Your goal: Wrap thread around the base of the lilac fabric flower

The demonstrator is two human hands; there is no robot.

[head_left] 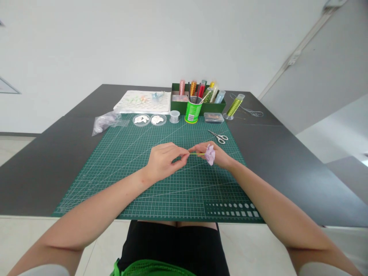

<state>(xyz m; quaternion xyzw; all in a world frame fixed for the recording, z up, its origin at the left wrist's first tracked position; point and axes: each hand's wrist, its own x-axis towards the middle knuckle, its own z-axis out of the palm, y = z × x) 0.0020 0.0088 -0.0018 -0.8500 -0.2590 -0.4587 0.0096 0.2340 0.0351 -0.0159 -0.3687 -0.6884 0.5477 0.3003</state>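
A pale purple artificial flower point(210, 155) with a thin yellow-green stem lies level above the green cutting mat point(129, 191). My left hand point(164, 161) pinches the free end of the stem between thumb and fingertips. On the other side, my right hand point(217, 154) is behind the blossom, its fingers reaching along the stem toward my left fingertips. The blossom hides part of that hand, so how its fingers meet the stem is not clear. Small scissors point(219, 137) with white handles rest on the mat just beyond my right hand.
Beyond the mat stand a green can point(193, 111) of tools, a dark green box point(176, 106) of thread spools, and a yellow-green spool point(235, 106). Two dishes of white pieces point(141, 119), a small clear jar point(174, 117), a plastic bag point(104, 122) and a white textured board point(123, 104) lie leftward.
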